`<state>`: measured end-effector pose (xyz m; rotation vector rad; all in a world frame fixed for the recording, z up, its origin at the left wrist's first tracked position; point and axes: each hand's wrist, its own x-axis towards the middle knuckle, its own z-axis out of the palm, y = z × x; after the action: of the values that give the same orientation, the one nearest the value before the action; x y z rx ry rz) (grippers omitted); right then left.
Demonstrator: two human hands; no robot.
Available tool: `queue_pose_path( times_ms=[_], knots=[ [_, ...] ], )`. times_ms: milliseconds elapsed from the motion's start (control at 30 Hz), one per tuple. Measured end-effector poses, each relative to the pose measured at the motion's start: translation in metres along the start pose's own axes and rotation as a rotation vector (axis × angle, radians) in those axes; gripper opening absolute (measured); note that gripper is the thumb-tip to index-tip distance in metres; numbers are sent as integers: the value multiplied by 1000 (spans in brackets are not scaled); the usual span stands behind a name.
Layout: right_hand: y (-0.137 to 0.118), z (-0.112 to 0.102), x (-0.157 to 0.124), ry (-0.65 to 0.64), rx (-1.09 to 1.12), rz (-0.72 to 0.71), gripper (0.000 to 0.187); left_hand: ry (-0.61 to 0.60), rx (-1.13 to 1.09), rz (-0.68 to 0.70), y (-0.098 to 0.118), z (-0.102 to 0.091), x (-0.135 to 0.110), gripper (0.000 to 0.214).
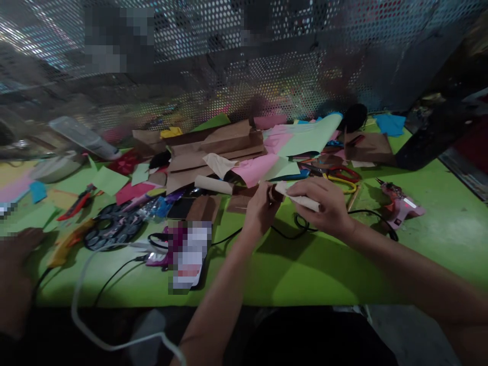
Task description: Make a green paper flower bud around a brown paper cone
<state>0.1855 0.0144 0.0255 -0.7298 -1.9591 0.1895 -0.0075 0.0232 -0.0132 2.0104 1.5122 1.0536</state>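
Observation:
My left hand (261, 207) is closed around a small brown piece (276, 193) that looks like rolled cardboard. My right hand (324, 204) grips a pale cardboard tube (308, 203), its open end pointing down to the right. The two pieces meet or nearly meet between my hands; fingers hide the exact contact. Both hands are above the green table (305, 279). Just behind them lie another cardboard tube (214, 184) and a flat brown cardboard piece (240, 200). A black cable (285, 235) runs beneath my hands.
A pink glue gun (402, 206) lies at right and an orange glue gun (70, 243) at left, near another person's hand (21, 249). A phone (190, 256) is by the front edge. Brown paper (217, 152), scissors (345, 179) and coloured sheets crowd the back, before a perforated metal screen (236, 86).

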Motion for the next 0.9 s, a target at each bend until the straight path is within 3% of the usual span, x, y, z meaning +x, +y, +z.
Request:
queue_pose_path(
  times_ms=[100,200,400,500,667,900],
  knots=[
    [-1,4,-3,-78,-117,-10,20,-43,22,-15,2,2,-1,17],
    [-5,6,-3,-159,-83,52,20,-64,-7,16,3,4,-3,16],
    [-8,0,5,-297,352,328,16,-70,-81,87,3,3,-4,11],
    [-7,-1,6,-247,373,317,20,-65,-109,90,4,3,-4,13],
    [-2,5,5,-95,103,211,14,-76,-111,84,9,2,-7,13],
    [0,11,1,43,75,325,28,-117,-68,44,16,4,-12,16]
  ],
)
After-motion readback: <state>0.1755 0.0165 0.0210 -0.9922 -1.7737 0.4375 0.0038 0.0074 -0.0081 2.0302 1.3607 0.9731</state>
